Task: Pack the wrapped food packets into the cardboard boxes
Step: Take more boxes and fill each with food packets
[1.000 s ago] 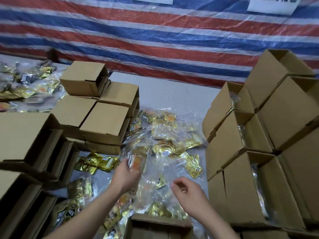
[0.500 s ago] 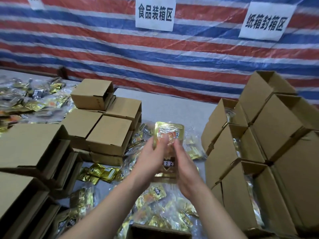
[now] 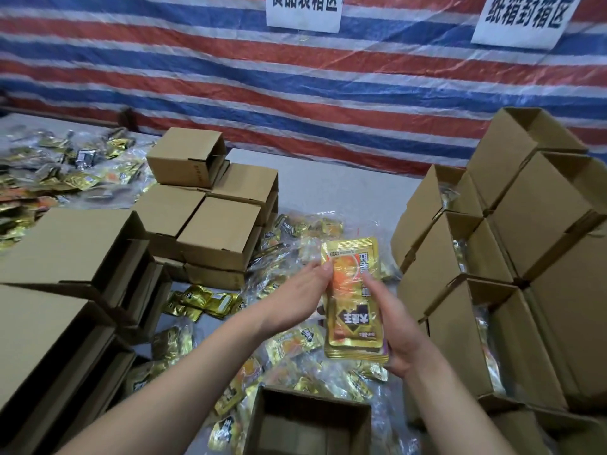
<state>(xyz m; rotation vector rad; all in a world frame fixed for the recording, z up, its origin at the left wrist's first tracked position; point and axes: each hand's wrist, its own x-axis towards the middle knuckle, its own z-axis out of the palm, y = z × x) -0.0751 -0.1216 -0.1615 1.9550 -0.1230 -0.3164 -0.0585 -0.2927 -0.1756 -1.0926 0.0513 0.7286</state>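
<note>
step: squaring up a small stack of flat gold-and-orange foil food packets [image 3: 353, 300] btwn both hands, above the loose pile; my read, from the edges being nearly flush.
left hand [image 3: 303, 295]: holding the stack's left long edge, thumb on the front face near the top, fingers hidden behind.
right hand [image 3: 395, 326]: holding the right edge and lower right corner, index finger laid up the front, palm under the bottom.
stack vs hands: sandwiched btwn them, touching both; top end sticks out past the fingertips, away from the person; tilted a little, print upside down to the wearer.
how to do it well: tap the bottom edges level first, bc at least two packets show offset at the lower end. Keep thumbs flat so the foil doesn't slide. Then turn the stack narrow-end down and lower it straight in.
target: open brown cardboard box [image 3: 308, 421] just below and nearer than both hands, mouth up, looks empty as far as visible.
loose packets [image 3: 289, 348]: spread on the grey bench [image 3: 345, 195] directly under the hands, more out beyond the left hand.
right of right hand: tilted open brown boxes [image 3: 460, 257], clear wrap showing inside some.
left of left hand: stacked closed-looking brown cartons [image 3: 216, 231].
risk: slick foil, stack may fan out if the grip loosens w/ one hand.
</note>
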